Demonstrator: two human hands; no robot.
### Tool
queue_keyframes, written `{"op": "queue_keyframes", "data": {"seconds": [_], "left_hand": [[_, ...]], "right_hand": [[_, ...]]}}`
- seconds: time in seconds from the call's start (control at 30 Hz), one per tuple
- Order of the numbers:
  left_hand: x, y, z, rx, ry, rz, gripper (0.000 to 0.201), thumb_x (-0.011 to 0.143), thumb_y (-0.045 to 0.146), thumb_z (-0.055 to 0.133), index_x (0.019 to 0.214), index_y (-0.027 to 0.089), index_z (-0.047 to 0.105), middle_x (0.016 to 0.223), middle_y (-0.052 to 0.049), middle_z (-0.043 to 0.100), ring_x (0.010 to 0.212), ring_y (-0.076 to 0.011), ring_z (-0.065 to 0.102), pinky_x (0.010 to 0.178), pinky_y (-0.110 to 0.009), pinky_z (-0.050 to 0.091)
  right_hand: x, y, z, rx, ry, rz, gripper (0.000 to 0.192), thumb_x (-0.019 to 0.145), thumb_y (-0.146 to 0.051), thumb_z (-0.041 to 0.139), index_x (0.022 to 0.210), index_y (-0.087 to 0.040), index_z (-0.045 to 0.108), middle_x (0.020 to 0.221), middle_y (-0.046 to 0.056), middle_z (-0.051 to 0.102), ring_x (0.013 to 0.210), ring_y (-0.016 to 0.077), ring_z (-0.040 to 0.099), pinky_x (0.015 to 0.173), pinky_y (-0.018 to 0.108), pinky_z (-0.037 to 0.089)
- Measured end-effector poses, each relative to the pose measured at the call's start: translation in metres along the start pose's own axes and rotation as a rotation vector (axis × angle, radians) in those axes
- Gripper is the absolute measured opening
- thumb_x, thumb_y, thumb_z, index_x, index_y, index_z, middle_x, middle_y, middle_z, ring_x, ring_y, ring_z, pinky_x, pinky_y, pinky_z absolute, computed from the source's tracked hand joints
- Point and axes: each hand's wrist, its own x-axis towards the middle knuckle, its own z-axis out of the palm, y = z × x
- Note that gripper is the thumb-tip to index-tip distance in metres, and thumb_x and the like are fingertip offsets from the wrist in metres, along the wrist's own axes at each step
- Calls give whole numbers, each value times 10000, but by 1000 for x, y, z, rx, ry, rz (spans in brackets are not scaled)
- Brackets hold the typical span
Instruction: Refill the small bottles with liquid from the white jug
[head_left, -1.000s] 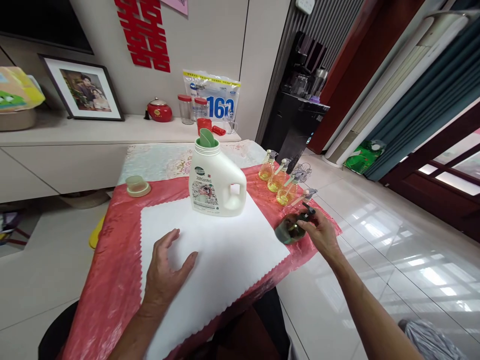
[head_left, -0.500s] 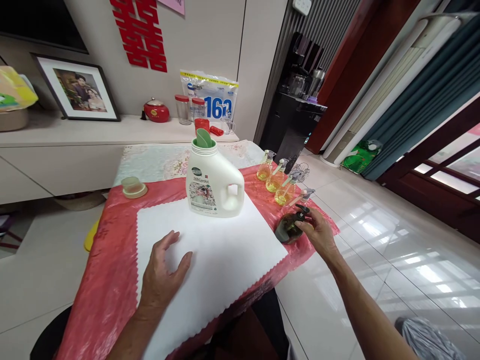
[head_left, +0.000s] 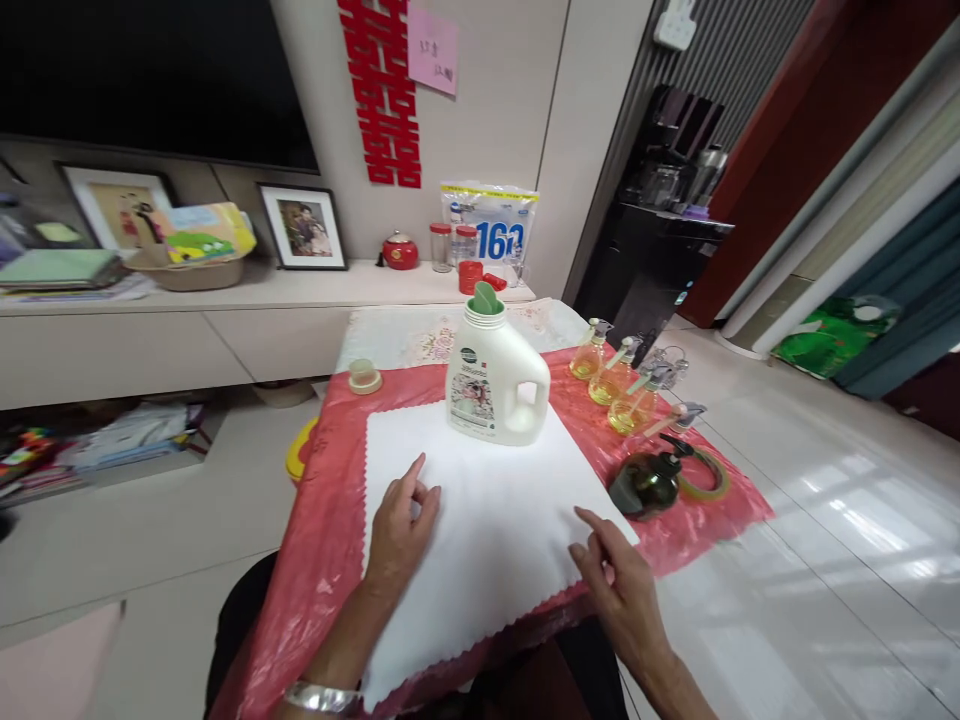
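Observation:
My left hand [head_left: 401, 525] rests on a white cloth [head_left: 495, 520] with zigzag edges, fingers loosely curled and holding nothing. Near the cloth's right front edge my right hand [head_left: 619, 575] lies on it, empty, with the forefinger stretched out. A white detergent jug [head_left: 495, 375] with a green spout stands upright at the cloth's far edge. To the right of my right hand, a dark green pump bottle [head_left: 649, 482] stands on the red table cover [head_left: 330, 510].
Three small spray bottles of yellow liquid [head_left: 611, 375] line the table's right side, with a tape roll [head_left: 705, 475] beside the dark bottle. A small lidded cup [head_left: 364, 375] sits far left. A low shelf [head_left: 247, 290] with frames and jars runs behind. A tiled floor lies to the right.
My right hand let go of the dark pump bottle and came back onto the white cloth. The view swung left and pulled back. My left fingers curled slightly.

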Motion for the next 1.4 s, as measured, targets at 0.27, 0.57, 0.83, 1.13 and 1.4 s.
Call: {"op": "queue_keyframes", "data": {"seconds": [0.27, 0.57, 0.83, 1.13, 1.4], "left_hand": [[-8, 49, -40, 12, -412, -141, 830, 864, 368, 532, 1590, 101, 231, 1060, -82, 739, 929, -236, 687, 785, -369, 521], [-65, 65, -54, 392, -15, 215, 784, 963, 221, 407, 1630, 190, -4, 693, 34, 613, 705, -238, 639, 874, -475, 474], [-68, 74, -53, 556, 152, 343, 807, 976, 52, 397, 1630, 208, -49, 644, 78, 629, 594, -179, 606, 857, -414, 406], [-70, 63, -46, 602, 188, 402, 795, 969, 81, 422, 1636, 215, 10, 599, 77, 601, 548, -185, 598, 681, -378, 349], [-67, 51, -46, 627, 201, 447, 760, 967, 133, 445, 1627, 150, 70, 582, 52, 627, 501, -224, 608, 625, -400, 333]], "right_hand": [[21, -53, 61, 166, -465, 119, 706, 861, -327, 590, 1519, -119, 444, 640, -82, 441, 570, 105, 439, 565, 236, 403], [0, -86, 75, -242, -103, -440, 825, 925, -107, 413, 1649, -233, 39, 642, -89, 496, 463, 102, 458, 495, 203, 401], [-1, -96, 78, -418, 105, -608, 816, 930, -63, 364, 1652, -202, 10, 616, -65, 533, 410, 136, 482, 419, 229, 430], [-6, -88, 84, -451, 44, -549, 867, 873, -38, 340, 1648, -177, -21, 722, -9, 653, 496, 189, 609, 473, 292, 538], [-7, -93, 83, -417, 38, -552, 892, 840, -13, 333, 1643, -167, -25, 767, 0, 676, 548, 190, 642, 506, 285, 560]]}}
